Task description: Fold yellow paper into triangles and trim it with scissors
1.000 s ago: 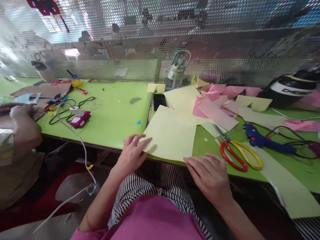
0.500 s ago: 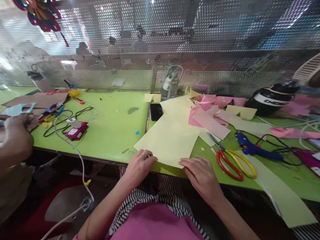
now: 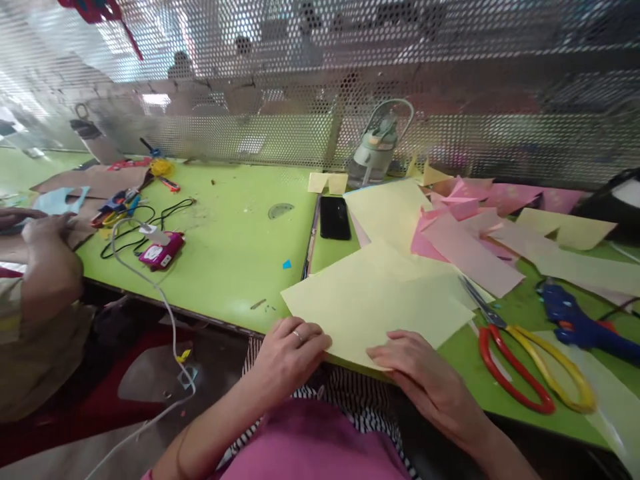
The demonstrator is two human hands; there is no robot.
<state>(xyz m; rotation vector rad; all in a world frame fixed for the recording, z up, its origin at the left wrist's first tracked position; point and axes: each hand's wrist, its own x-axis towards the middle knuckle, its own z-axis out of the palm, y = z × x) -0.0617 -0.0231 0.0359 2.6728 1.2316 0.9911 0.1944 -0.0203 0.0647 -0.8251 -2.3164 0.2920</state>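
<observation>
A pale yellow sheet of paper (image 3: 370, 303) lies at the near table edge, over other yellow sheets (image 3: 390, 207). My left hand (image 3: 293, 350), with a ring on one finger, is closed on the sheet's near left edge, thumb towards the middle. On the near right edge, my right hand (image 3: 417, 367) holds the paper with its fingers on top; its thumb is mostly hidden. Right of that hand lie large scissors (image 3: 520, 353) with one red and one yellow handle, their blades partly over the paper's side.
A phone (image 3: 335, 218) and a bottle (image 3: 373, 153) stand behind the sheet. Pink paper pieces (image 3: 470, 237) and a blue glue gun (image 3: 575, 313) are to the right. At left are a magenta power adapter (image 3: 161, 251), a cable, and a co-worker's hand (image 3: 47, 233). A perforated metal screen (image 3: 280, 127) rises behind.
The view has shifted closer and towards the left. The top yellow sheet now lies turned across the lower ones, its right side swung outwards. Both my hands stay at its near edge.
</observation>
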